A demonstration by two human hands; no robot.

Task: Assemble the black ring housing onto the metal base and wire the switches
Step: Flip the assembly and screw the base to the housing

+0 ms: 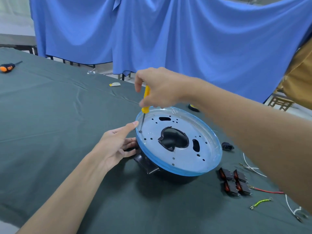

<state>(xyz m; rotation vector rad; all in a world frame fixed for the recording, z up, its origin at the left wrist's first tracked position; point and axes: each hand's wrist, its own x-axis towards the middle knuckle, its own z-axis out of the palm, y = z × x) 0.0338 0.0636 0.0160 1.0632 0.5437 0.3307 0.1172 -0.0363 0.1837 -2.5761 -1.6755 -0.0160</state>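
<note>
On the dark green cloth before me, at the table's middle, the metal base lies tilted, face up under blue-edged film, on top of the black ring housing. At the base's 9 o'clock edge the tip of a yellow screwdriver stands in a screw. My right hand grips its handle from above, fingers curled round it. My left hand steadies the assembly from 9 o'clock: fingers fairly straight, the index tip touching the rim, the others resting on the housing below. At 4 o'clock, near the housing, four black switches lie together, with a red wire, a green-yellow wire and white wires beyond them. A small black connector sits at 3 o'clock. Far off at 10 o'clock lies an orange-and-black screwdriver. Blue drapes hang at 12 o'clock.
</note>
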